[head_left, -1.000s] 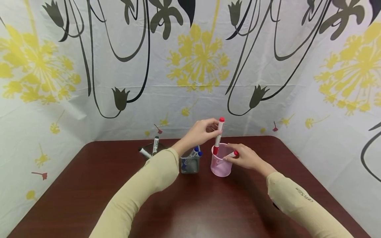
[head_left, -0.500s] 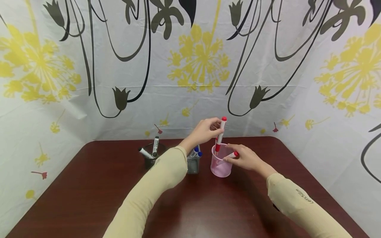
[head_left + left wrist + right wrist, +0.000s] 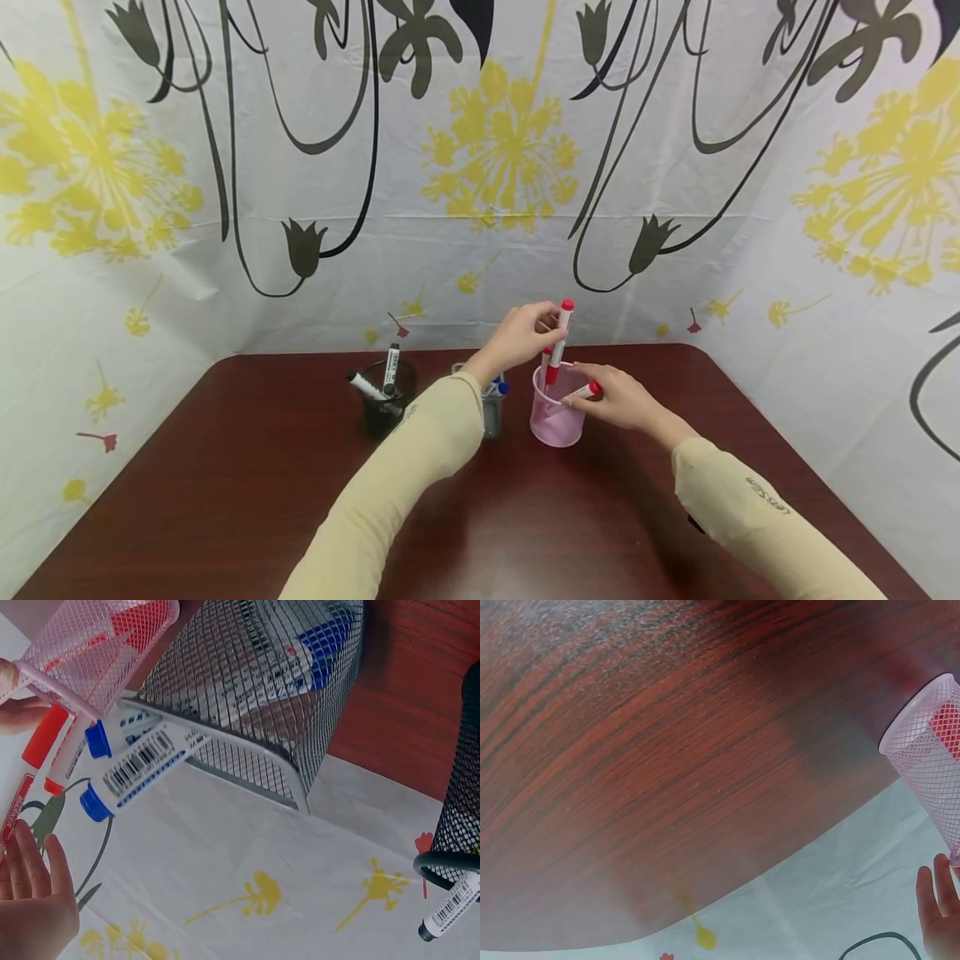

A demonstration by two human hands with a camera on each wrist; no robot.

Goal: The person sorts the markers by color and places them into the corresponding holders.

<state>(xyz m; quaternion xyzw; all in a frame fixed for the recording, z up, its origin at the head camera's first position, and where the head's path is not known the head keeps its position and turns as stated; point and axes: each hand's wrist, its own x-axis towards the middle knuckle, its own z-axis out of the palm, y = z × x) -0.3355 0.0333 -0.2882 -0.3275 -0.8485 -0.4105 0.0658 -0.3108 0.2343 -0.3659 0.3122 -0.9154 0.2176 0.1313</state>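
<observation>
Upright over the mouth of a pink mesh pen cup [image 3: 557, 427], a red-capped marker [image 3: 561, 337] is pinched between the thumb and fingers of my left hand [image 3: 517, 337]. Its red lower end dips to the rim. Another red marker [image 3: 66, 754] leans inside the cup, seen in the left wrist view beside the held one. My right hand [image 3: 615, 397] grips the cup's right rim, where one more red-capped marker [image 3: 588, 389] leans out. Only the fingers of that hand [image 3: 941, 911] show in the right wrist view.
Left of the pink cup stands a grey mesh cup [image 3: 491, 417] with blue markers [image 3: 146, 765], partly hidden by my left forearm. Farther left is a black mesh cup [image 3: 381, 419] with black markers [image 3: 392, 367]. A patterned cloth [image 3: 510, 275] hangs behind the table [image 3: 555, 525].
My left hand has shifted slightly right with its marker. A red marker standing in the cup now shows just left of the held one. My right hand stays on the rim.
</observation>
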